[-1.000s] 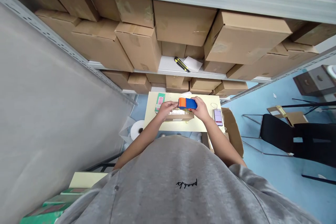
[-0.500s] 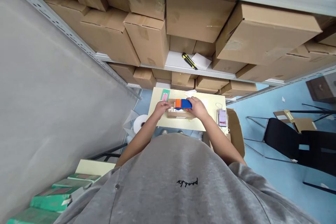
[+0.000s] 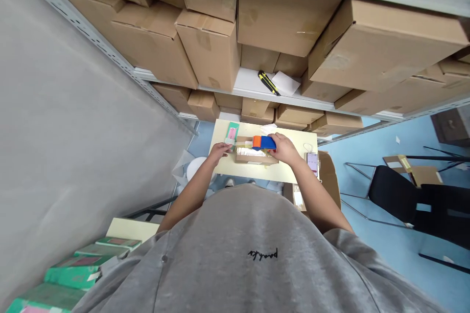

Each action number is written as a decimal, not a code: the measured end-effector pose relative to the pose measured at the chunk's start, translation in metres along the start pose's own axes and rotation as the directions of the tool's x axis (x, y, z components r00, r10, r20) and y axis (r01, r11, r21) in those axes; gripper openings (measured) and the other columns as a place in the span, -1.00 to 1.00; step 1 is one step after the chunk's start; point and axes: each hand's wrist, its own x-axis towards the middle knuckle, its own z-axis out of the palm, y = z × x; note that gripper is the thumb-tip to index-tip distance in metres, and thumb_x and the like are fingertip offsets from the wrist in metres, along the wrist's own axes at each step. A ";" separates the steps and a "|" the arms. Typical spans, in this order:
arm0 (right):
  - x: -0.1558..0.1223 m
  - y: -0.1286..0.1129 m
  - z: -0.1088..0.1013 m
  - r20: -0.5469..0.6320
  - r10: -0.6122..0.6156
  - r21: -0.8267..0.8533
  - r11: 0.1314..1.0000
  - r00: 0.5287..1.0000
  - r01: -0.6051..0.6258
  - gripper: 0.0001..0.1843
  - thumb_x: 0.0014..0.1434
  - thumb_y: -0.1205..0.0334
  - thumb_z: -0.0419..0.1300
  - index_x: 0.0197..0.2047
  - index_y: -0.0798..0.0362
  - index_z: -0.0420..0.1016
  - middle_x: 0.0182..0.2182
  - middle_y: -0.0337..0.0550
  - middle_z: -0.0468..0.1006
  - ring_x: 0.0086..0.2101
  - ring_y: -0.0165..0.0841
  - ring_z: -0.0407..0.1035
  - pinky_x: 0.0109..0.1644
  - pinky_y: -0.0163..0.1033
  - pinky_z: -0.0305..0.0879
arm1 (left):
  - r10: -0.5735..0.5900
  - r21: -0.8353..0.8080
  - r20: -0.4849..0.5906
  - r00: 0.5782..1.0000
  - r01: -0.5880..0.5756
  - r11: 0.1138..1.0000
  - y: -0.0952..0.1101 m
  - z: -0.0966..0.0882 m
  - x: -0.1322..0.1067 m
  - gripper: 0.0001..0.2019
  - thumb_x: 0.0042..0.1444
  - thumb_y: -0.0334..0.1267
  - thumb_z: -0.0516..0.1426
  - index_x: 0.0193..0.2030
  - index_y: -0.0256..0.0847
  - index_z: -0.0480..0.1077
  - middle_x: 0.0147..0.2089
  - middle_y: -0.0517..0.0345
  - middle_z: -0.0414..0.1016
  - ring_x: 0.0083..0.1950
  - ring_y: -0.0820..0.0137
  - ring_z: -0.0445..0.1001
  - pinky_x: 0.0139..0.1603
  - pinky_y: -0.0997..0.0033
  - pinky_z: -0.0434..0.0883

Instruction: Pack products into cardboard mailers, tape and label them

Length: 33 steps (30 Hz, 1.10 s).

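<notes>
My right hand (image 3: 285,148) is wrapped round a blue and orange tape dispenser (image 3: 267,143), held just over a small cardboard box (image 3: 253,157) on the pale yellow table (image 3: 227,168). A clear strip of packing tape (image 3: 239,145) stretches left from the dispenser. At its far end my left hand (image 3: 219,151) pinches the tape, out past the box's left side. Bright glare lies across the box top, so its surface is hard to make out. A green and pink packet (image 3: 232,132) lies just behind my left fingers.
A phone (image 3: 312,162) with a cable lies at the table's right end. Shelves of cardboard boxes (image 3: 211,51) rise ahead, with a yellow-black utility knife (image 3: 269,82) on one shelf. Black chairs (image 3: 394,195) stand right; green boxes (image 3: 73,271) are stacked lower left.
My left hand has moved left, away from the dispenser, and a longer strip of tape shows. The right hand with the dispenser has shifted slightly right, uncovering more of the box.
</notes>
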 end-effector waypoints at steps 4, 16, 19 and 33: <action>-0.004 0.001 0.002 0.039 -0.003 -0.028 1.000 0.999 0.004 -0.33 0.15 0.06 0.43 0.29 0.02 0.46 -0.06 0.05 0.57 -0.04 0.02 0.44 0.09 0.00 0.37 | 0.014 -0.011 -0.023 1.000 -0.015 1.000 -0.018 0.007 0.009 -0.42 -0.29 0.28 0.44 -0.42 -0.18 0.42 -0.41 0.10 0.54 -0.34 0.37 0.51 -0.35 0.43 0.30; 0.000 0.013 0.018 0.015 0.021 -0.043 0.999 1.000 -0.021 -0.23 0.28 -0.39 0.25 0.32 -0.01 0.53 -0.10 0.09 0.57 -0.08 0.02 0.44 0.07 0.01 0.33 | 0.148 -0.146 0.005 0.989 -0.146 0.978 -0.051 0.028 0.023 -0.50 0.01 0.25 0.35 -0.33 -0.15 0.37 -0.35 0.21 0.46 -0.33 0.43 0.46 -0.30 0.42 0.40; -0.001 0.012 0.022 0.050 0.038 -0.104 0.994 0.998 -0.033 -0.21 0.32 -0.37 0.21 0.35 0.04 0.50 -0.05 0.11 0.57 -0.06 0.00 0.44 0.08 -0.02 0.32 | 0.132 -0.240 0.019 0.991 -0.124 0.963 -0.063 0.031 0.028 -0.48 -0.02 0.26 0.37 -0.27 -0.15 0.38 -0.32 0.21 0.46 -0.33 0.43 0.46 -0.31 0.43 0.41; 0.000 0.016 0.028 0.063 0.059 -0.164 0.985 0.996 -0.048 -0.23 0.34 -0.35 0.21 0.35 0.05 0.50 -0.05 0.10 0.55 -0.06 -0.03 0.41 0.09 -0.06 0.26 | 0.240 0.194 -0.211 0.948 -0.200 0.960 -0.070 0.056 0.031 -0.72 0.41 0.02 0.10 -0.25 -0.10 0.31 -0.22 0.08 0.49 -0.03 0.21 0.53 0.14 0.16 0.45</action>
